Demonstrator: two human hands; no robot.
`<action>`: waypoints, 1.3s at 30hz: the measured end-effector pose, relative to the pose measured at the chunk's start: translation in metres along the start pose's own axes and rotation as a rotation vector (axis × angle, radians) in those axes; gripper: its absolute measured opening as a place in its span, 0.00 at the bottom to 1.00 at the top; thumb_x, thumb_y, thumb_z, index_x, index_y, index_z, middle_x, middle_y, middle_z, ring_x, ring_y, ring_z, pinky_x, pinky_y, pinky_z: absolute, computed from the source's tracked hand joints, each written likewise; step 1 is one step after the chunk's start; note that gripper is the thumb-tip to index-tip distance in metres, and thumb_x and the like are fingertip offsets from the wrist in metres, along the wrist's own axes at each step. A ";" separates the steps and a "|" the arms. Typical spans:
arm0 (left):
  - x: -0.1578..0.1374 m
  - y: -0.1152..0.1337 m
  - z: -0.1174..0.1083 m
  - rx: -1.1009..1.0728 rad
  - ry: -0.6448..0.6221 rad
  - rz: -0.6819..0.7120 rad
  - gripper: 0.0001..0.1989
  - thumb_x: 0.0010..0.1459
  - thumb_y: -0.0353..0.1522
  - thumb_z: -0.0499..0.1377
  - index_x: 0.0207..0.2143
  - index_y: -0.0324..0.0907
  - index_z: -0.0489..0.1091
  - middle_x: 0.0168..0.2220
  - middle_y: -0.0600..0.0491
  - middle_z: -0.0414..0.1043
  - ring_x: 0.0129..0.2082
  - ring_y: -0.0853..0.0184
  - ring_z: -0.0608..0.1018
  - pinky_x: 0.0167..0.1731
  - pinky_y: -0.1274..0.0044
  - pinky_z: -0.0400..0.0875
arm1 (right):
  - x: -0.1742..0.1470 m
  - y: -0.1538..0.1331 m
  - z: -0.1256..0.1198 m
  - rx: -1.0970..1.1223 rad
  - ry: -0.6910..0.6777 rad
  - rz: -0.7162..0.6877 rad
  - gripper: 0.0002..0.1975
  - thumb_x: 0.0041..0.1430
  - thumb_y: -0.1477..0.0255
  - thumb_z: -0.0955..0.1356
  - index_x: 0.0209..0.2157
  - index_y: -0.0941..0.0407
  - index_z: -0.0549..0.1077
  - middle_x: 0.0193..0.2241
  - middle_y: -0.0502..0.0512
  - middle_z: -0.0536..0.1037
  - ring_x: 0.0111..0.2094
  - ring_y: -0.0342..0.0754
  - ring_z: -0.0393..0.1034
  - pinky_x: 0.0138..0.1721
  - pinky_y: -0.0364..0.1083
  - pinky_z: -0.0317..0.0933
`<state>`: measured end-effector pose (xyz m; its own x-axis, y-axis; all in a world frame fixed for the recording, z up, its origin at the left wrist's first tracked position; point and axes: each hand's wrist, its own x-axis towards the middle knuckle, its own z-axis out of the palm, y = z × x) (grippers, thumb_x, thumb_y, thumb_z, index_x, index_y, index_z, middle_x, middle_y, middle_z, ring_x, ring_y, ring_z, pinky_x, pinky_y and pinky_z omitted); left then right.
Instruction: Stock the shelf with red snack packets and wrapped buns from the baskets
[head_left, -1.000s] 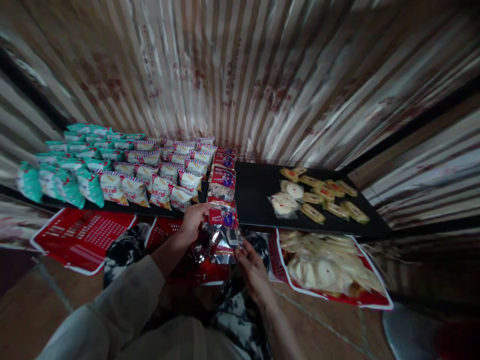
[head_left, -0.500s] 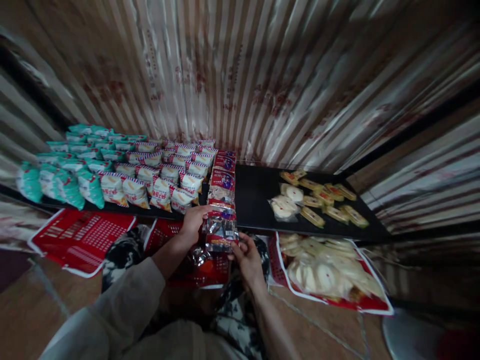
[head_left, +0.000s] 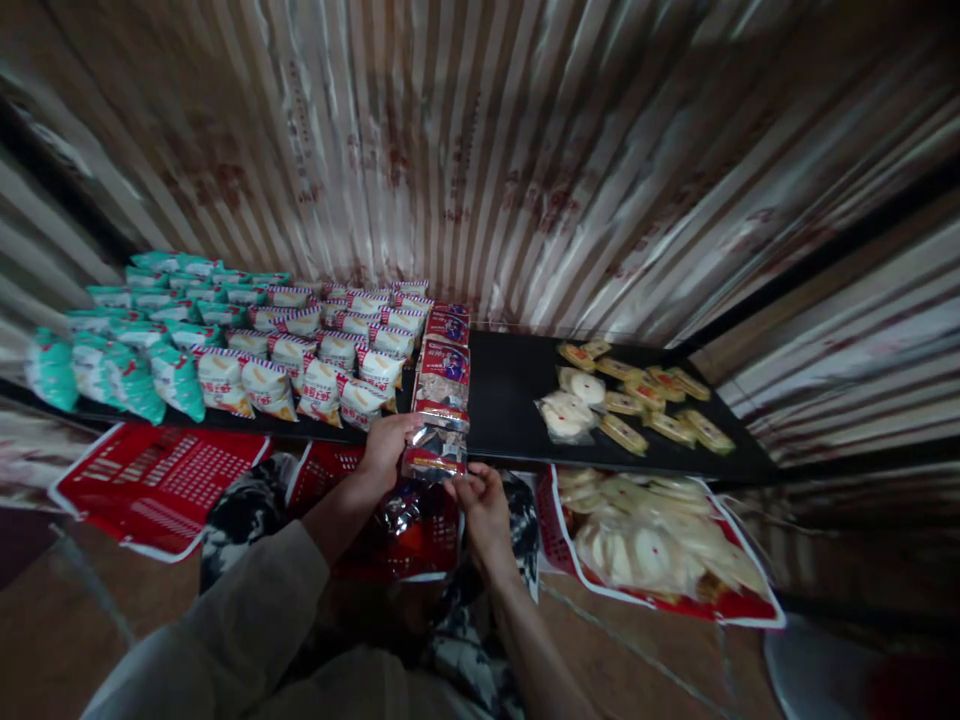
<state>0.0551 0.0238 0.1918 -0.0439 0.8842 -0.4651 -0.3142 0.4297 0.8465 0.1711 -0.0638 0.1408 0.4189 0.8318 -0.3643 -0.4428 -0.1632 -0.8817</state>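
Observation:
A shiny dark red and purple snack packet [head_left: 435, 455] lies at the front edge of the black shelf [head_left: 510, 400], its near end tipped down over the edge. My right hand [head_left: 484, 505] pinches its near right corner between thumb and fingers. At its upper left side, the closed fingers of my left hand [head_left: 388, 445] grip the packet's edge. Behind it runs a row of matching red packets [head_left: 442, 375], laid one behind another. Just left of that row stand white chip bags [head_left: 322, 385] with orange and red print.
Teal bags [head_left: 176, 380] fill the shelf's left end. Yellow packets [head_left: 622, 435] and white round wafers [head_left: 566, 415] in clear wrap lie at the right. Below are red baskets [head_left: 165, 490], one with bagged wafers [head_left: 649, 550], another with shiny packets [head_left: 405, 508] between my knees.
The packet's near end has drawn back toward the shelf and looks foreshortened. My right hand has moved slightly left with it, while my left hand stays nearly in place.

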 end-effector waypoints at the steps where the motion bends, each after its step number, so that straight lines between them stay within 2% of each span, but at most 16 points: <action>1: 0.000 0.000 0.000 -0.002 0.009 -0.018 0.02 0.40 0.28 0.63 0.20 0.37 0.74 0.14 0.57 0.66 0.16 0.74 0.65 0.19 0.81 0.59 | 0.001 0.000 0.000 -0.002 0.001 -0.007 0.22 0.39 0.68 0.74 0.35 0.52 0.62 0.24 0.44 0.76 0.27 0.44 0.74 0.37 0.46 0.68; 6: -0.003 0.002 0.000 0.015 0.007 -0.076 0.02 0.43 0.28 0.62 0.23 0.39 0.74 0.15 0.57 0.66 0.19 0.71 0.68 0.21 0.79 0.63 | 0.005 0.002 0.001 -0.069 -0.003 -0.045 0.19 0.39 0.63 0.74 0.31 0.52 0.63 0.22 0.44 0.73 0.27 0.45 0.72 0.39 0.49 0.69; 9: -0.004 0.003 0.000 0.040 0.006 -0.100 0.05 0.45 0.28 0.60 0.26 0.39 0.75 0.15 0.57 0.67 0.19 0.70 0.70 0.22 0.78 0.64 | 0.006 0.004 0.000 -0.118 -0.043 -0.062 0.19 0.39 0.60 0.74 0.29 0.52 0.65 0.23 0.46 0.72 0.28 0.46 0.71 0.36 0.48 0.69; 16: -0.002 0.000 -0.003 0.072 -0.010 -0.079 0.04 0.44 0.27 0.59 0.25 0.40 0.74 0.20 0.56 0.69 0.21 0.70 0.71 0.24 0.78 0.65 | -0.001 0.000 -0.004 -0.268 -0.093 -0.089 0.19 0.46 0.55 0.71 0.35 0.53 0.69 0.28 0.51 0.76 0.26 0.48 0.72 0.23 0.44 0.64; 20: 0.001 -0.004 -0.003 0.063 -0.005 -0.049 0.05 0.43 0.26 0.57 0.25 0.39 0.73 0.19 0.57 0.68 0.20 0.72 0.69 0.24 0.79 0.63 | -0.002 0.000 -0.010 -0.375 -0.111 -0.087 0.20 0.49 0.55 0.69 0.39 0.53 0.70 0.24 0.51 0.77 0.20 0.46 0.67 0.22 0.45 0.60; 26: -0.007 -0.005 -0.004 0.055 -0.024 0.002 0.09 0.40 0.26 0.57 0.28 0.39 0.73 0.22 0.56 0.70 0.22 0.71 0.70 0.25 0.79 0.64 | -0.007 -0.002 -0.015 -0.383 0.049 -0.180 0.19 0.47 0.56 0.70 0.36 0.54 0.72 0.25 0.50 0.75 0.24 0.45 0.66 0.28 0.45 0.61; 30: -0.020 -0.019 -0.021 0.112 0.053 0.119 0.10 0.42 0.28 0.56 0.30 0.41 0.73 0.22 0.57 0.69 0.21 0.72 0.68 0.23 0.80 0.62 | -0.021 -0.004 -0.019 -0.355 0.106 -0.220 0.16 0.51 0.56 0.67 0.35 0.54 0.70 0.22 0.47 0.70 0.22 0.43 0.61 0.26 0.42 0.58; 33: -0.028 -0.047 -0.044 0.208 0.130 0.162 0.06 0.44 0.29 0.56 0.26 0.42 0.73 0.23 0.56 0.70 0.23 0.72 0.70 0.24 0.81 0.62 | -0.028 0.010 -0.025 -0.392 -0.001 -0.169 0.14 0.51 0.57 0.67 0.30 0.53 0.71 0.21 0.46 0.69 0.23 0.43 0.61 0.26 0.42 0.57; 34: -0.029 -0.059 -0.053 0.247 0.122 0.093 0.06 0.44 0.28 0.56 0.25 0.41 0.73 0.23 0.56 0.70 0.23 0.72 0.70 0.24 0.81 0.61 | -0.028 0.019 -0.027 -0.436 -0.062 -0.136 0.13 0.50 0.57 0.67 0.28 0.53 0.71 0.20 0.47 0.70 0.23 0.44 0.61 0.27 0.43 0.57; 36: -0.028 -0.082 -0.069 0.284 0.098 -0.166 0.05 0.43 0.26 0.57 0.24 0.41 0.72 0.18 0.58 0.67 0.18 0.73 0.67 0.20 0.81 0.58 | -0.024 0.040 -0.030 -0.540 -0.183 -0.066 0.10 0.48 0.60 0.68 0.26 0.52 0.73 0.20 0.47 0.72 0.24 0.45 0.64 0.29 0.44 0.58; 39: -0.021 -0.112 -0.084 0.292 0.081 -0.331 0.03 0.43 0.26 0.59 0.20 0.39 0.69 0.13 0.58 0.64 0.15 0.72 0.65 0.18 0.80 0.56 | -0.009 0.075 -0.025 -0.588 -0.247 0.031 0.06 0.43 0.65 0.70 0.25 0.51 0.75 0.22 0.48 0.75 0.27 0.47 0.67 0.32 0.46 0.61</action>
<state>0.0112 -0.0582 0.0852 -0.0643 0.6783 -0.7319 -0.0440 0.7308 0.6811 0.1537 -0.0972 0.0703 0.1868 0.9082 -0.3744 0.0868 -0.3949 -0.9146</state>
